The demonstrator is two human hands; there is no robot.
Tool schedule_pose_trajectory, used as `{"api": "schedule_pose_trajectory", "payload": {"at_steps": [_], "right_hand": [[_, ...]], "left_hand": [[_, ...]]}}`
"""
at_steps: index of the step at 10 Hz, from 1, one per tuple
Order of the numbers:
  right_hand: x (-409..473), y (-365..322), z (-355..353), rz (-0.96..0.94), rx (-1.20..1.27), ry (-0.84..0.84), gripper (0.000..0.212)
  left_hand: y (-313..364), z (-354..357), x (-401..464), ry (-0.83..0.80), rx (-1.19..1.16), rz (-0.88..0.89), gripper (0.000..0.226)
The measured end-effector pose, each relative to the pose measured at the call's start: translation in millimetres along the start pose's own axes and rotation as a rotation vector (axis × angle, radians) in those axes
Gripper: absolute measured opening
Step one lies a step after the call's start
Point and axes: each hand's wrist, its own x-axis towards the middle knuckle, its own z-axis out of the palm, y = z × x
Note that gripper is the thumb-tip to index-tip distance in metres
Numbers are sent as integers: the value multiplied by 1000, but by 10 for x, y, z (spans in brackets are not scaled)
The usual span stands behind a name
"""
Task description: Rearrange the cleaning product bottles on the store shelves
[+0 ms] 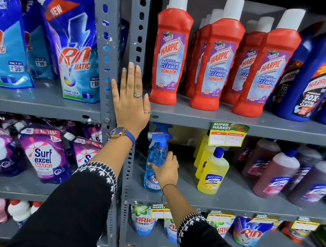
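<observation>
A blue glass-cleaner spray bottle [154, 157] stands at the left end of the middle shelf [236, 196], and my right hand [166, 171] is wrapped around its body. My left hand [131, 100] lies flat, fingers together, against the grey upright post [107, 56] and holds nothing. Red Harpic bathroom cleaner bottles [213, 65] stand in rows on the upper shelf, with blue Harpic bottles [310, 83] to their right. Yellow Lizol bottles [213, 173] stand right of the spray bottle, and pink and purple Lizol bottles [278, 172] fill the shelf's right part.
Rin Matic pouches [75, 52] and purple Surf Excel pouches [44, 152] fill the left bay. Ariel and Rin pouches [245, 231] sit on the lowest shelf. A yellow price tag [228, 135] hangs from the upper shelf edge. Bare shelf shows between the spray bottle and the yellow bottles.
</observation>
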Motion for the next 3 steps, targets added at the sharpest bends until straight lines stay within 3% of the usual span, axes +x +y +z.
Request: {"api": "schedule_pose_trajectory", "payload": {"at_steps": [3], "right_hand": [[-184, 268, -286, -67, -22, 3, 97]], "left_hand": [[15, -88, -65, -54, -33, -25, 66]]}}
